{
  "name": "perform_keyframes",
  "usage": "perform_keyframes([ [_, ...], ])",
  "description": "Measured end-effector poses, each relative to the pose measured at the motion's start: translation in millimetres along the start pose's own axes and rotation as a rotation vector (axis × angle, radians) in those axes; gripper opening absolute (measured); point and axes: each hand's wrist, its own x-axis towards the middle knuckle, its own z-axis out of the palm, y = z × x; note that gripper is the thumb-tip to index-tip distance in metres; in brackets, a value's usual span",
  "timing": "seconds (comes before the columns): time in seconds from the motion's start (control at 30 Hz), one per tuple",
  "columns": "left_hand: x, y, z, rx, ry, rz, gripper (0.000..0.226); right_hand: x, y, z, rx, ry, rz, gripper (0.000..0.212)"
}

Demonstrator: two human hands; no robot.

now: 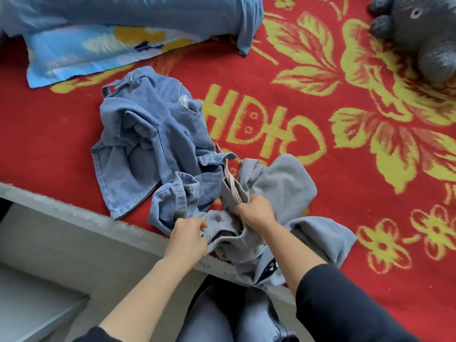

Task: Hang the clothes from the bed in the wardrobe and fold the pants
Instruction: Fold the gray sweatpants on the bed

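The bed [74, 218] is covered by a red blanket [345, 169] with yellow flowers, and two garments are carried on it. From a pocket of the crumpled blue jeans [153, 134] something pale is seen poking out; what it is cannot be told. Both arms are reached forward from six o'clock, with dark sleeves pushed up. The left hand [186, 236] is curled, and a gathered edge of the grey pants [278, 183] is pinched in its fingers. The right hand [256, 213] is closed in a fist on the same grey cloth, just beside a beige strap. The grey pants are bunched under and between the hands at the bed's near edge, spilling toward three o'clock. The jeans lie at eleven o'clock from the hands, touching the grey pile. A patterned pillow [86, 53] is seen at eleven o'clock, and a grey plush toy [424, 38] at one o'clock.
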Motion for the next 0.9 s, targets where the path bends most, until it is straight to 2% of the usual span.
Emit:
perform_keyframes([
  [0.1, -2, 3, -9, 0.019, 0.05, -0.033, 0.039, -11, 4, -20, 0.508, 0.037, 0.167, 0.01],
  [0.13, -3, 6, -13, 0.019, 0.057, -0.046, 0.039, -15, 8, -31, 0.63, 0.05, 0.199, 0.013],
  [0.23, -6, 23, -25, -0.047, 0.094, -0.086, 0.034, -42, 27, -63, 0.879, 0.113, 0.205, 0.025],
  [0.37, -9, 55, -46, -0.004, 0.138, -0.021, 0.03, -88, 44, -98, 1.227, 0.222, 0.179, 0.039],
  [0.43, -7, 71, -61, 0.049, 0.152, -0.024, 0.03, -107, 43, -123, 1.372, 0.314, 0.134, 0.02],
  [0.47, -4, 79, -70, 0.061, 0.149, -0.037, 0.032, -118, 41, -137, 1.403, 0.346, 0.106, 0.006],
  [0.53, -4, 101, -91, -0.005, 0.153, -0.064, 0.036, -135, 41, -164, 1.418, 0.366, 0.047, 0.014],
  [0.6, -8, 130, -112, -0.158, 0.207, -0.044, 0.041, -148, 46, -188, 1.423, 0.45, 0.046, 0.012],
  [0.63, -13, 148, -122, -0.22, 0.252, -0.007, 0.041, -153, 50, -200, 1.435, 0.502, 0.052, 0.014],
  [0.73, -29, 200, -148, -0.33, 0.422, 0.164, 0.035, -161, 60, -237, 1.425, 0.688, 0.066, 0.037],
  [0.9, -58, 286, -182, -0.561, 0.583, 0.345, 0.031, -191, 58, -314, 1.353, 0.881, -0.051, 0.028],
])
